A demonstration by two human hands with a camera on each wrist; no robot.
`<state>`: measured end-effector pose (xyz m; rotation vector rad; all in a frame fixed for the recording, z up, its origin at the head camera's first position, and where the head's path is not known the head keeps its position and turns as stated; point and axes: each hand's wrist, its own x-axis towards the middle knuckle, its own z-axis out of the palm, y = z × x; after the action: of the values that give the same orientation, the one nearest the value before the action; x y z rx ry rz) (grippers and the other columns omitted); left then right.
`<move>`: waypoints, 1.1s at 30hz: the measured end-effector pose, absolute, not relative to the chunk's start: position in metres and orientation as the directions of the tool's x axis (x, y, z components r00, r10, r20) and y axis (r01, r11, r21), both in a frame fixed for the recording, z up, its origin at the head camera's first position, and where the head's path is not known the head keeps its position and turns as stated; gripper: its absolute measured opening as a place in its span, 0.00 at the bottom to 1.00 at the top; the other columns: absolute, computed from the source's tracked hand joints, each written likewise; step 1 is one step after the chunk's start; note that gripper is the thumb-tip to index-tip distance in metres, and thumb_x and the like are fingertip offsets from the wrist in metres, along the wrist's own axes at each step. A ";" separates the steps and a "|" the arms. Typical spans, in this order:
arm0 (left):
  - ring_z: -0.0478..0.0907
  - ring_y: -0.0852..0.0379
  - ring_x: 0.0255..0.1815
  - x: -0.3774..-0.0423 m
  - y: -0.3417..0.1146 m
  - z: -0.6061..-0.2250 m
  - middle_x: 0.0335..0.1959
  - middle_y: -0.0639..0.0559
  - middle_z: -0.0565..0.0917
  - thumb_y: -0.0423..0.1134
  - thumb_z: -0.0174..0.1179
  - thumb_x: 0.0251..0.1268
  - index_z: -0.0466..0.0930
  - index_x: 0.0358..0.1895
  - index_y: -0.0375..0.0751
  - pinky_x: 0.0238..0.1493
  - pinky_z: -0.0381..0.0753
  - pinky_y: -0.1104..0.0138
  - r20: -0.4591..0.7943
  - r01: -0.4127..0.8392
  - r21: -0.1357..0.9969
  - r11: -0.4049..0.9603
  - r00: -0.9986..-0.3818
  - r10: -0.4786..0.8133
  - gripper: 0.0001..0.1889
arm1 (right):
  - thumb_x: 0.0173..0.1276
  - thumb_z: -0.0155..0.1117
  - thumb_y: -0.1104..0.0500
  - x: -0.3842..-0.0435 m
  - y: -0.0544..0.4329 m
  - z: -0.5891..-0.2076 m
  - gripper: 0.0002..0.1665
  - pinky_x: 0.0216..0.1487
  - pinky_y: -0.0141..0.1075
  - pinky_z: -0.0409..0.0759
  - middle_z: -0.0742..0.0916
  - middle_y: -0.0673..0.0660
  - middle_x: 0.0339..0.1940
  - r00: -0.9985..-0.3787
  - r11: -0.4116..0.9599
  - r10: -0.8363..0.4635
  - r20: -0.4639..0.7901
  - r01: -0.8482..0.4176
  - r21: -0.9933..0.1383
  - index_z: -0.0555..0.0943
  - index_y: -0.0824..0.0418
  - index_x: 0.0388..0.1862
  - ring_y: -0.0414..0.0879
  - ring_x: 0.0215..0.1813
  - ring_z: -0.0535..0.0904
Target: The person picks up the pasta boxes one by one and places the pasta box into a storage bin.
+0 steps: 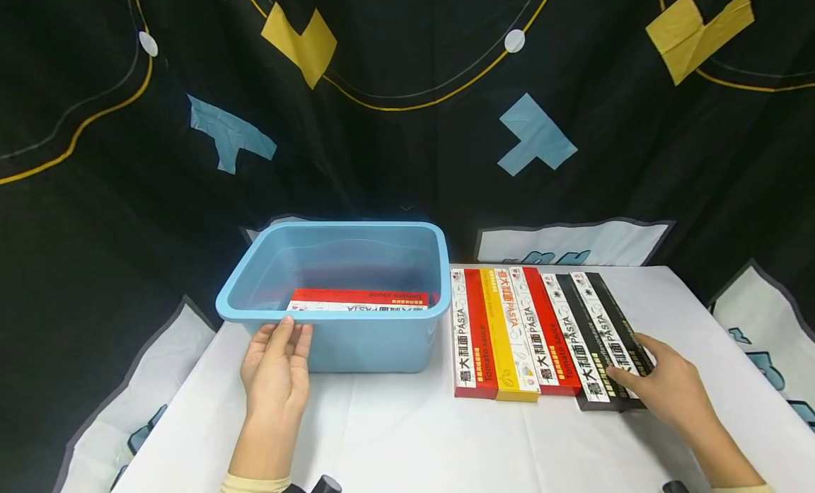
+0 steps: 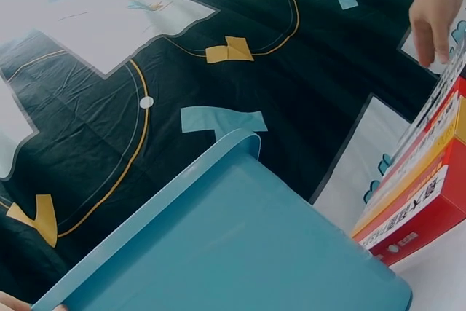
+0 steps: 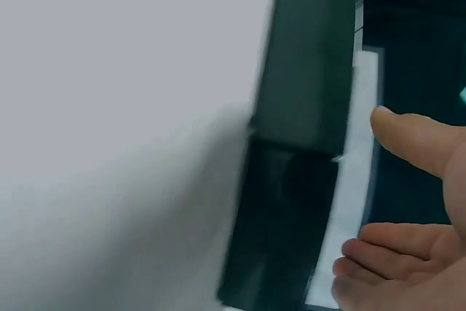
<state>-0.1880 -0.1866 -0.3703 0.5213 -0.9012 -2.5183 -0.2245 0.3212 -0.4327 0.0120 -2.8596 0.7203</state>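
My left hand [image 1: 276, 369] holds the front rim of a light blue plastic bin [image 1: 382, 348], near its left corner. Inside the bin lies a red and white pasta box [image 1: 356, 297], mostly hidden by the front wall. To the right, my right hand [image 1: 671, 383] is at the near end of the rightmost black pasta box [image 1: 620, 323]. Its thumb lies over the top and its fingers are by the right side. In the right wrist view, thumb and fingers are spread wide beside the black box ends [image 3: 306, 71].
Left of the black boxes, side by side, lie a red pasta box [image 1: 474, 337], a yellow one [image 1: 509, 330] and another red one [image 1: 547, 330]. A second black box [image 1: 576, 337] touches the rightmost one. White cloth covers the table [image 1: 439, 443]; a dark curtain [image 1: 395, 167] hangs behind.
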 end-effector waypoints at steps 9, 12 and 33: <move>0.73 0.56 0.56 -0.188 -0.188 -0.371 0.62 0.44 0.70 0.33 0.68 0.61 0.68 0.50 0.39 0.56 0.81 0.67 -0.215 0.247 0.671 -0.700 -0.838 -0.501 0.19 | 0.50 0.73 0.31 -0.233 0.342 -0.444 0.63 0.49 0.69 0.72 0.71 0.84 0.58 -0.999 0.890 0.003 0.043 -0.017 -0.457 0.63 0.78 0.66 0.78 0.56 0.68; 0.74 0.55 0.56 -0.189 -0.188 -0.371 0.62 0.45 0.71 0.33 0.68 0.60 0.68 0.50 0.39 0.55 0.81 0.66 -0.222 0.248 0.662 -0.708 -0.837 -0.500 0.20 | 0.47 0.75 0.31 -0.235 0.348 -0.442 0.64 0.48 0.68 0.72 0.71 0.85 0.58 -0.999 0.889 -0.011 0.032 -0.024 -0.457 0.63 0.77 0.66 0.77 0.55 0.68; 0.73 0.56 0.55 -0.191 -0.185 -0.373 0.59 0.44 0.70 0.33 0.69 0.59 0.67 0.50 0.39 0.56 0.81 0.66 -0.207 0.276 0.656 -0.702 -0.829 -0.519 0.21 | 0.45 0.78 0.37 -0.221 0.375 -0.445 0.60 0.35 0.61 0.76 0.79 0.79 0.40 -0.996 0.929 0.087 0.016 0.075 -0.361 0.64 0.84 0.55 0.69 0.39 0.76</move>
<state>-0.1909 -0.1849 -0.3733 0.5316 -0.8754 -2.4953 -0.2208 0.3746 -0.4453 -0.1283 -3.0550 0.5702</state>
